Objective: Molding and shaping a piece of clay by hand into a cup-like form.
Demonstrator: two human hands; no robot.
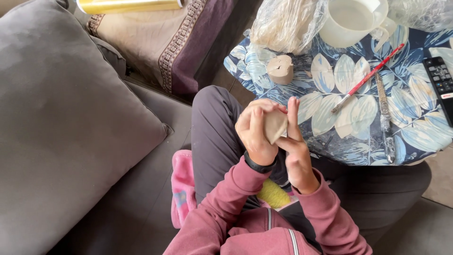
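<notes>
A flat, pale beige piece of clay (274, 125) is held between both hands above my lap. My left hand (255, 132) cups it from the left with fingers curled over its top edge. My right hand (295, 146) presses it from the right, fingers pointing up along its side. A black band sits on my left wrist. Another lump of clay (280, 69) rests on the table's leaf-patterned cloth (330, 94), just beyond my hands.
On the cloth lie a red-handled brush (367, 78), a thin metal tool (384, 118), a black remote (441, 82), a white jug (351, 21) and a plastic bag (285, 23). A grey cushion (61, 118) fills the left. A pink cloth (181, 189) lies by my thigh.
</notes>
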